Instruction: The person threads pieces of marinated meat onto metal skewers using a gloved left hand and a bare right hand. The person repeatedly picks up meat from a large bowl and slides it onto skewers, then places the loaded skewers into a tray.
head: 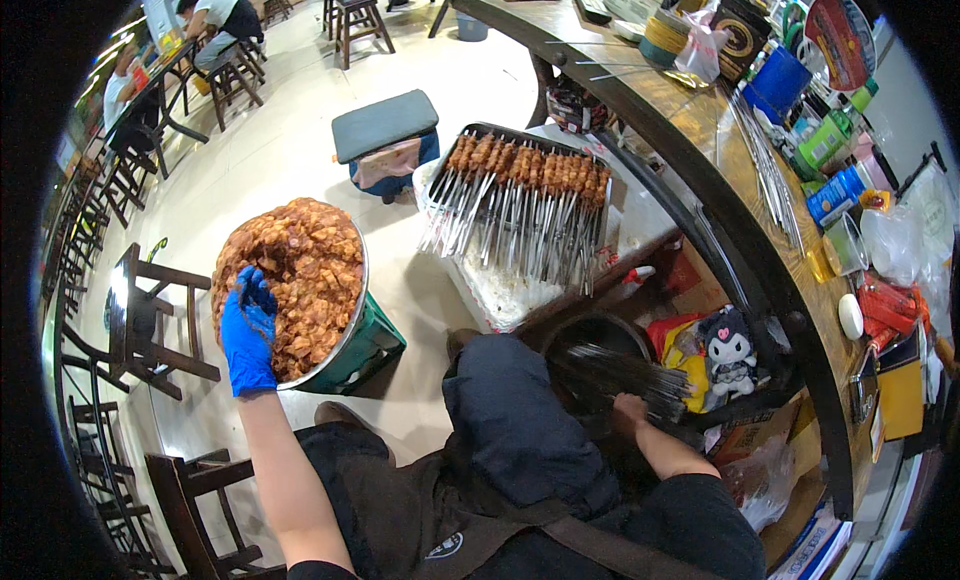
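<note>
My left hand (249, 332), in a blue glove, rests on the near left side of a heap of marinated meat pieces (319, 280). Its fingertips are smeared and dark; whether they pinch a piece is hidden. The meat fills a round metal basin (363, 280) standing on a green container (375, 347). My bare right hand (630, 413) is low on the right, against a bundle of metal skewers (656, 385) in a dark bucket (592, 340). Its fingers are mostly hidden. Ahead, a black tray (517, 133) holds rows of threaded meat skewers (525, 167), their bare metal ends towards me.
The tray sits on a white box (502, 295). A curved wooden counter (750, 182) with bottles and loose skewers bounds the right. A plush toy (731, 355) is beneath it. Wooden stools (161, 317) stand left, a padded stool (386, 129) ahead. Two people (221, 17) sit far left.
</note>
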A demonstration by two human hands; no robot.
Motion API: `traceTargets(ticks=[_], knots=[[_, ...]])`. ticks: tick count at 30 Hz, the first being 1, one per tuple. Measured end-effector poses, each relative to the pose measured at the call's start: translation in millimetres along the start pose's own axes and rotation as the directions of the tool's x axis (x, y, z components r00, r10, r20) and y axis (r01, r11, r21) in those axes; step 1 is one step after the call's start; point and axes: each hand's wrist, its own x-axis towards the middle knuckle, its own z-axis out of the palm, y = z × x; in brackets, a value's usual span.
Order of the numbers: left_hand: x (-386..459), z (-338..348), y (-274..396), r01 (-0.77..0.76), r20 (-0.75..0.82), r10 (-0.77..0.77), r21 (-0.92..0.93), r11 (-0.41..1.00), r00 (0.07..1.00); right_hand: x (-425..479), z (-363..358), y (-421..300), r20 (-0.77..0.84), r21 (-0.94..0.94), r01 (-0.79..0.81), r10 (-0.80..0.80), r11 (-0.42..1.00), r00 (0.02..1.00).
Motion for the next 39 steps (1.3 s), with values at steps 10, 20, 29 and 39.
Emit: traceTargets(ticks=[10, 20, 29, 39], knots=[[9.2, -13.8, -5.5, -0.053, -0.089, 0.053, 0.004, 0.999, 0.995, 32.1, -20.5, -9.1, -0.165, -0.064, 0.073, -0.083, 0.995, 0.983], [2.3, -19.3, 9.4, -0.127, -0.079, 0.128, 0.013, 0.992, 0.989, -138.3, -157.0, 34.7, 0.325, 0.777, -0.225, -0.069, 0.588, 0.943], [-6.8, -18.5, 14.0, -0.143, -0.109, 0.138, -0.034, 0.989, 0.984, -207.8, -236.2, -85.3, -0.245, 0.969, 0.211, -0.368, -0.129, 0.897], [-20.4, -39.0, 40.2, -0.149, -0.158, 0.130, -0.117, 0.982, 0.979, -185.8, -266.2, -194.2, -0.408, 0.912, 0.383, -0.448, -0.151, 0.796]])
